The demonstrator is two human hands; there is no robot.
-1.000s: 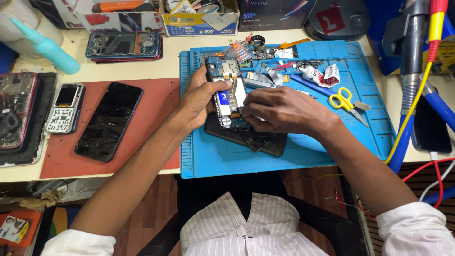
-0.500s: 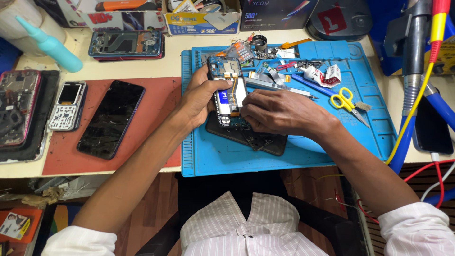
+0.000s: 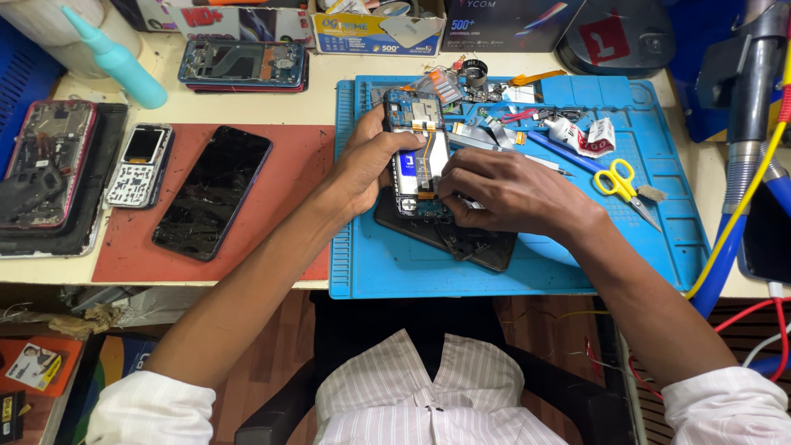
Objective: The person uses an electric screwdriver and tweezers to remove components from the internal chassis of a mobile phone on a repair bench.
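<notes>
The left hand [image 3: 371,165] grips an opened phone [image 3: 416,152] by its left edge, fingers curled round it, holding it over the blue mat [image 3: 371,264] on the bench [image 3: 247,111]. The right hand [image 3: 507,194] is closed in a pinch at the phone's lower right edge; what its fingertips hold is hidden. Under both hands lies a dark back cover [image 3: 461,243], flat on the mat.

Just beyond the phone, the far part of the mat is crowded with loose parts, a flex cable [image 3: 494,132] and a blue tool [image 3: 564,152]. Yellow scissors [image 3: 618,181] lie to the right, near the right wrist. Left of the mat, a red pad [image 3: 280,165] carries a cracked black phone [image 3: 212,191] and a small keypad phone [image 3: 142,165]. A teal bottle [image 3: 115,58] stands at the far left, with another opened phone [image 3: 243,64] beside it. Cartons [image 3: 375,29] line the back edge. A yellow cable [image 3: 741,206] crosses the mat's right side.
</notes>
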